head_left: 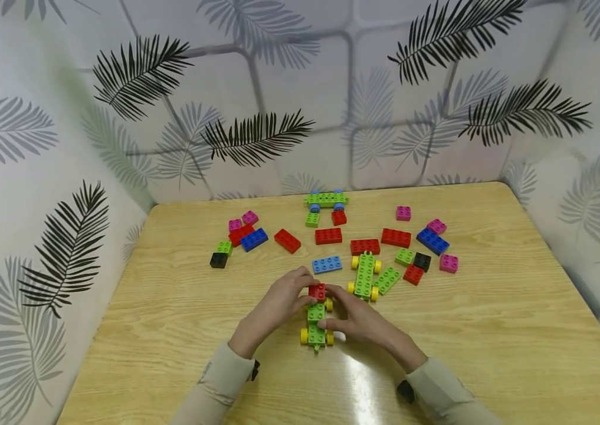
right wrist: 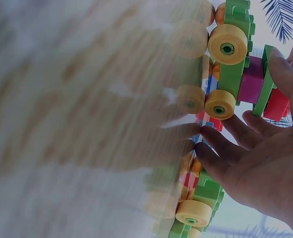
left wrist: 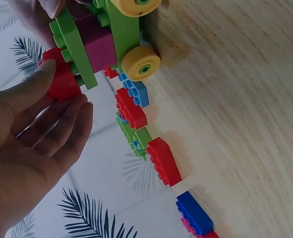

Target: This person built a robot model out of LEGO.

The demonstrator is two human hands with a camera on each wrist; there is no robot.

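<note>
**Red brick seated on green wheeled car**

The green car with yellow wheels (head_left: 316, 323) stands on the wooden table (head_left: 491, 330). The left hand (head_left: 278, 307) pinches the red brick (head_left: 317, 291) atop its far end. The right hand (head_left: 355, 319) rests against the car's side, fingers extended. Loose bricks (head_left: 328, 235) lie beyond.

We see our left hand (left wrist: 22, 139) at nine o'clock, thumb and fingers touching a small red brick (left wrist: 62, 79) seated on a green plate (left wrist: 74, 49). Under the plate sits a magenta block (left wrist: 96, 42) on a green wheeled base (left wrist: 124, 29) with yellow wheels (left wrist: 141, 63), on the wooden table (left wrist: 235, 124). Toward six o'clock trail loose red bricks (left wrist: 163, 161) and a blue brick (left wrist: 193, 213).
</note>
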